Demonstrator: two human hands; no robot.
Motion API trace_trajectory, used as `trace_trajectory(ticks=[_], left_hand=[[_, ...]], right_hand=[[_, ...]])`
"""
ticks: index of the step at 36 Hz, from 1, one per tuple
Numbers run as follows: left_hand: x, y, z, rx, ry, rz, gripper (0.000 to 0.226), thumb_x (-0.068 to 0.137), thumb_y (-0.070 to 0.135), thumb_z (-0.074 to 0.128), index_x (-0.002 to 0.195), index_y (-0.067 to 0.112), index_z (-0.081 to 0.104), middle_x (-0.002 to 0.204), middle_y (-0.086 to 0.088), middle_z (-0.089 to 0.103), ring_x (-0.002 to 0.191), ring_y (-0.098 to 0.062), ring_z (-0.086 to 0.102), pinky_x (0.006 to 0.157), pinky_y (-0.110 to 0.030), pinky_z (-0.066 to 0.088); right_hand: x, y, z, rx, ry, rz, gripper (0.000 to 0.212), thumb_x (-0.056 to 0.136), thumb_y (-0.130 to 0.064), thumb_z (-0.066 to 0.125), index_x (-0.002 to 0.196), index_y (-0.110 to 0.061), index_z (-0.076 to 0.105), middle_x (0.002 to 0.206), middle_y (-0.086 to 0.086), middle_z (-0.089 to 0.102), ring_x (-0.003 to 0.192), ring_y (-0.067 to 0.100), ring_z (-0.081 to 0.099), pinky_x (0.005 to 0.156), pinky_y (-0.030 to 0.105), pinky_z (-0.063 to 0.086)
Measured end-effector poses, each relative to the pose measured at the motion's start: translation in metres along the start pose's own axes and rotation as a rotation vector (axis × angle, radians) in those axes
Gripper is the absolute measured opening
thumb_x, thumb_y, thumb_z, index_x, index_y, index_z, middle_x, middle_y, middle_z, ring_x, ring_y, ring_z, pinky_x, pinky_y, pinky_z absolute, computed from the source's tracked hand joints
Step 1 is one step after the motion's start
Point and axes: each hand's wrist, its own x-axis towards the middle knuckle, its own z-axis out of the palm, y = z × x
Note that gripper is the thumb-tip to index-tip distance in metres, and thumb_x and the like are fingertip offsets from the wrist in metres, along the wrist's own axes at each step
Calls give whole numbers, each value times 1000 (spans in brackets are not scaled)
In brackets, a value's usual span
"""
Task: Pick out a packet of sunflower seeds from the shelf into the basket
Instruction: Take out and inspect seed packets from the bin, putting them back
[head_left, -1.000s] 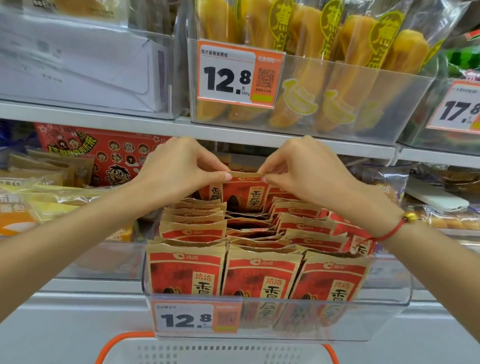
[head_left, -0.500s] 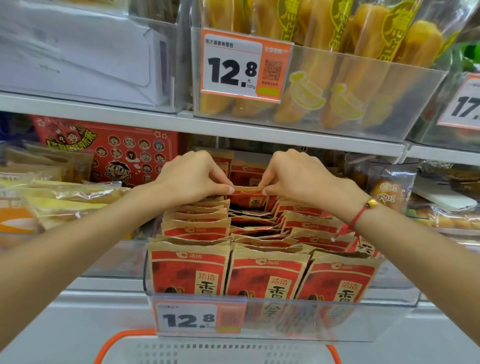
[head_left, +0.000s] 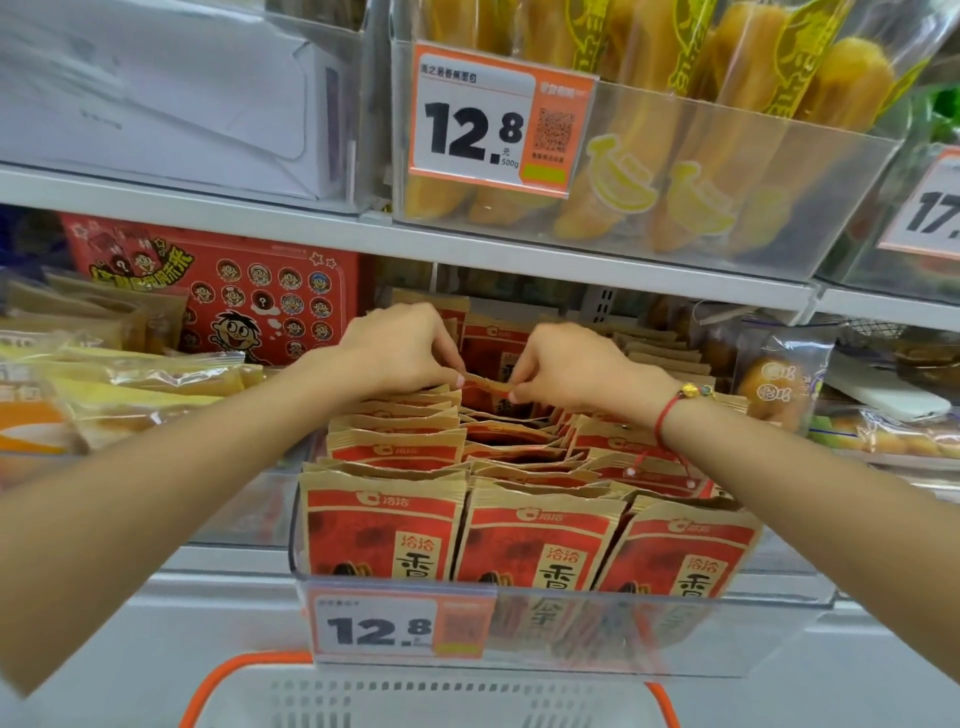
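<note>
Lowered since before, both hands' fingers pinch a seemingly half-hidden packet top edge

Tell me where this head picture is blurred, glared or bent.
Head view: the shelf edge bows from wide-angle distortion; the left forearm and the lower price tag are motion-smeared; soft glare whitens the clear bin up top; the hands and the pinched packet stay fairly sharp.
</note>
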Motion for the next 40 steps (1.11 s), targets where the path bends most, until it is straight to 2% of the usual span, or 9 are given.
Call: trace_trajectory(ticks=[9, 13, 16, 19, 21, 23, 25, 32, 40], left_hand=[[-22, -17, -9, -13, 403, -1, 29, 87, 36, 70, 115, 33, 68, 104, 6, 73, 97, -15, 66, 83, -38, 54], [-20, -22, -11, 62, 387, -23, 32, 90, 38, 65, 122, 32, 65, 118, 3, 69, 105, -20, 64, 81, -36, 50], [-18, -25, -10, 88, 397, -9, 22, 92, 36, 63, 113, 36, 69, 117, 6, 70, 98, -18, 66, 73, -32, 48], [-20, -26, -10, 137, 427, 26, 19, 92, 38, 62, 109, 37, 72, 109, 7, 73, 93, -16, 67, 70, -31, 50], [-22, -27, -10, 162, 453, 52, 18, 92, 38, 63, 106, 38, 73, 105, 9, 73, 95, -15, 67, 69, -29, 48], [-25, -28, -9, 152, 469, 66, 17, 91, 37, 63, 105, 38, 73, 107, 11, 73, 100, -15, 66, 70, -29, 46], [-27, -30, -7, 131, 469, 63, 17, 91, 37, 64, 105, 39, 73, 108, 12, 72, 102, -15, 65, 70, -28, 45], [-32, -30, -6, 28, 398, 0, 18, 91, 42, 63, 104, 38, 74, 109, 11, 72, 100, -14, 67, 78, -32, 52], [-34, -29, -4, -54, 370, -69, 17, 89, 46, 64, 101, 37, 74, 108, 11, 72, 100, -12, 66, 79, -32, 51]], right_hand=[[-17, -7, -6, 119, 218, -48, 30, 96, -27, 56, 124, -23, 66, 126, -3, 66, 114, 17, 61, 97, 42, 51], [0, -26, -1, 66, 86, 31, 39, 102, -33, 44, 129, -8, 55, 116, 9, 65, 107, 26, 61, 92, 42, 51], [12, -33, 2, 58, -74, 125, 47, 105, -37, 33, 136, -4, 45, 136, 16, 51, 126, 34, 48, 105, 47, 40], [15, -33, 6, -61, -52, 121, 51, 104, -36, 32, 149, -12, 29, 155, 14, 28, 143, 35, 26, 117, 48, 21], [11, -33, 5, -105, 19, 101, 43, 103, -29, 37, 142, -13, 39, 143, 14, 42, 133, 34, 40, 109, 45, 33], [4, -31, 3, -107, 62, 85, 27, 100, -21, 44, 122, -10, 53, 115, 11, 57, 108, 30, 56, 85, 40, 47], [-1, -26, 3, -110, 126, 81, 18, 97, -16, 49, 111, -8, 57, 103, 10, 60, 98, 30, 60, 74, 37, 48], [4, -27, 2, -49, 184, 113, 29, 86, -36, 71, 109, -19, 68, 107, 5, 69, 102, 26, 63, 84, 37, 51], [-12, -39, -4, 20, 253, 66, 10, 87, -28, 71, 94, -23, 77, 99, -2, 73, 95, 19, 65, 81, 36, 54]])
